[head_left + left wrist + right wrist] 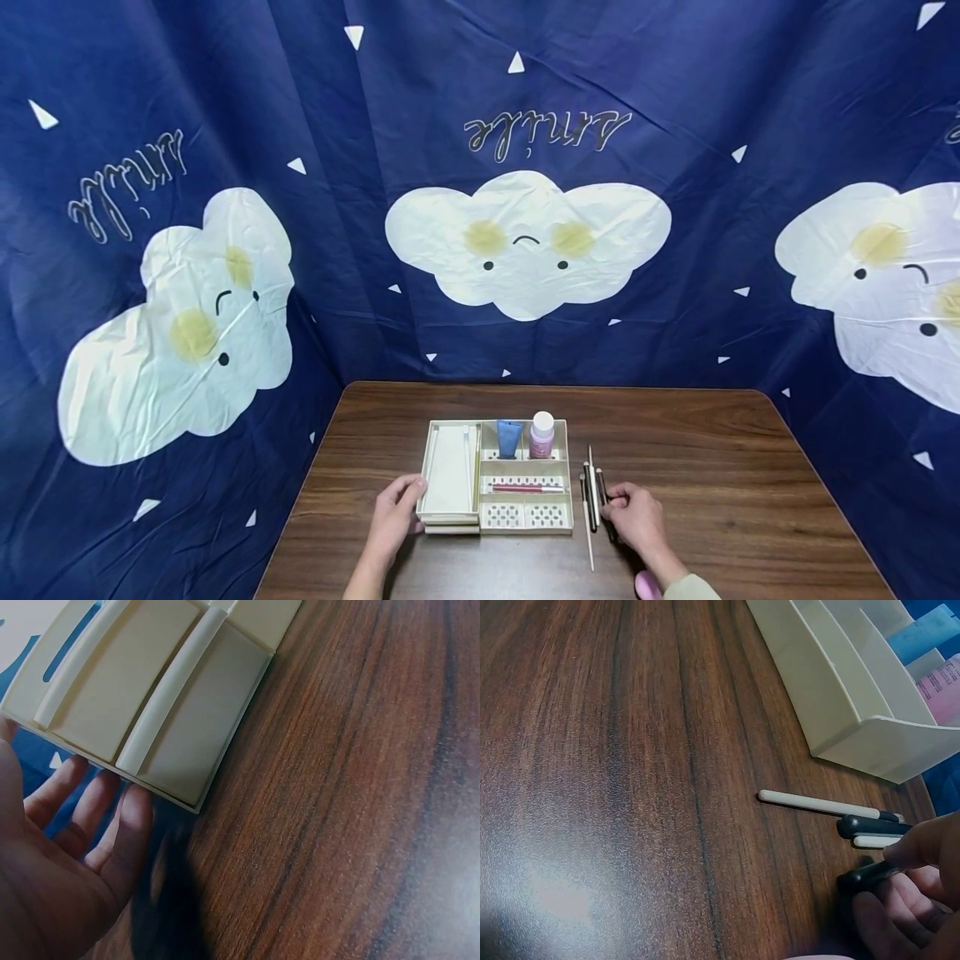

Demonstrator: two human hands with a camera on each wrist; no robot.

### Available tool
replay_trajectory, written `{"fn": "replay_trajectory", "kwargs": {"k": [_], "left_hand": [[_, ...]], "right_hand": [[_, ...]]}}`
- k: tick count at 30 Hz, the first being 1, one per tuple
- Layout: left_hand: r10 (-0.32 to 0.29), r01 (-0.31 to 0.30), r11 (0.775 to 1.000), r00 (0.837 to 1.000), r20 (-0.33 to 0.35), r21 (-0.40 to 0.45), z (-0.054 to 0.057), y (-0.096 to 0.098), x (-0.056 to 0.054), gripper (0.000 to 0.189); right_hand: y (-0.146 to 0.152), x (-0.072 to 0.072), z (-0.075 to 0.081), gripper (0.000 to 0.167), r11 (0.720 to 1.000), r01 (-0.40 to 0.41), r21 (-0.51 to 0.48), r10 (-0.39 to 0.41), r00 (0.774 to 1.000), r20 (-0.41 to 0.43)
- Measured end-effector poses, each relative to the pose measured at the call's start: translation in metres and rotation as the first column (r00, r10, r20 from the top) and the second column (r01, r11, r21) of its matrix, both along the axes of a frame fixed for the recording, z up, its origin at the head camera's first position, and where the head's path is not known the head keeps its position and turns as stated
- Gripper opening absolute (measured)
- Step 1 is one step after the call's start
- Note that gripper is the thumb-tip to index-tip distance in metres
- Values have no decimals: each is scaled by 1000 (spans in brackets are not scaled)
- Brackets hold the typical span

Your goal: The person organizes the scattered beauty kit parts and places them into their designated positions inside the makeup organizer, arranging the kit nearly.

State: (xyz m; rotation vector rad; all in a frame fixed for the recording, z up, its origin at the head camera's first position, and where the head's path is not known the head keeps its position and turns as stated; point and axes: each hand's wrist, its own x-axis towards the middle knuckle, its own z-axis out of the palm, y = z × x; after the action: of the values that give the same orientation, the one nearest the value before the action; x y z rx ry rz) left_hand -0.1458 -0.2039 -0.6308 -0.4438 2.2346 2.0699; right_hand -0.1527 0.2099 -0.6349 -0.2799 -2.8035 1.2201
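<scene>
Cream plastic organizer (pixel 877 754) sitting on table (pixel 712 450). Left hand (pixel 397 504) touching organizer's left side, fingers resting slightly apart against it. Right hand (pixel 634 515) working just right of organizer, fingers clamping slim black stick (pixel 862 878). More thin sticks (pixel 817 803), black and white, lying right beside organizer too. Blue tube (pixel 508 439) and pink bottle (pixel 542 440) sitting in organizer's back compartments, reddish stick (pixel 517 487) lying in organizer's middle one.

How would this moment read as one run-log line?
Left hand: touching left side of organizer | right hand: pinching dark stick | inside organizer: blue tube, pink bottle | on table: more slim sticks
</scene>
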Motion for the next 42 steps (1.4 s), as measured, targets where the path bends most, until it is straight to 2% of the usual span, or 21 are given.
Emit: {"fn": "replay_trajectory", "kwargs": {"k": [6,9,16,22,24,30,42], "left_hand": [[-16,17,1000,1000,-21,10,29,6,10,40],[-17,17,1000,999,-34,2,35,7,13,39],[2,-4,999,999,-44,-33,-6,-2,1,44],[17,-18,1000,999,-44,-25,-7,-2,0,42],[18,-19,999,999,-44,-26,-6,-2,0,42],[20,-22,1000,998,-51,-22,-4,0,2,41],[10,-11,1000,998,-61,-10,-6,-3,1,41]], "right_hand": [[1,0,4,28,1000,6,-18,-6,1000,8],[0,0,9,29,999,8,-47,-8,1000,7],[-6,-2,21,26,996,16,-92,-16,1000,0],[-16,1,34,28,968,30,-249,-24,999,25],[-19,1,38,29,961,24,-274,-19,1000,22],[-29,2,47,28,962,-17,-274,11,1000,-22],[-45,1,62,27,954,-42,-297,34,999,-33]]}}
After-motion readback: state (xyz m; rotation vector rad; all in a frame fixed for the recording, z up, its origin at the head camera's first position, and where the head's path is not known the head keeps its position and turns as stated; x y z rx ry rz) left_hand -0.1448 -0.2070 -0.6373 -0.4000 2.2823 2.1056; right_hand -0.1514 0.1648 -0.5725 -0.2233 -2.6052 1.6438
